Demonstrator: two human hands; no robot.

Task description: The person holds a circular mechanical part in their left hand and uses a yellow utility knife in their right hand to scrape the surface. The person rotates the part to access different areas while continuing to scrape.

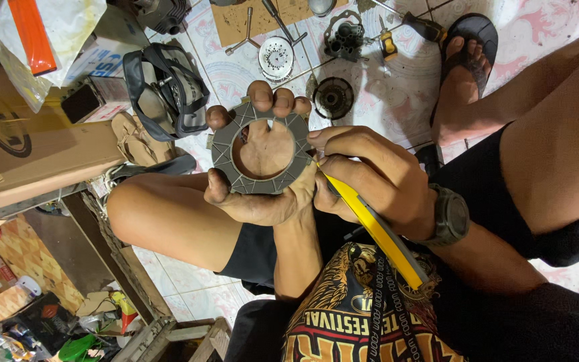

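We are holding a flat grey ring-shaped friction plate with radial grooves [261,149] in our left hand [263,174], the palm showing through its round opening. The thumb is pressing on the near-left edge of the ring and the fingertips are curling over its far rim, so this hand is clamped around the plate, which is tilted up toward the camera above our left knee. Our right hand [370,177] is sitting just right of the plate, closed around a long yellow flat tool with a dark edge [376,231], whose far end is touching the plate's right edge while the rest is running down toward our lap. A dark wristwatch [450,218] is sitting on the right wrist.

We are sitting above a patterned tiled floor [397,100]. On it, beyond the plate, are lying a round dark toothed hub part [333,97], a pale round perforated metal disc [276,58] and a T-shaped metal wrench [244,33] resting partly on a brown cardboard sheet [236,20]. Farther right, a foot in a black sandal [464,47] is resting on the tiles. At the left, a black strapped bag [165,90] is lying beside a brown cardboard box [28,154].
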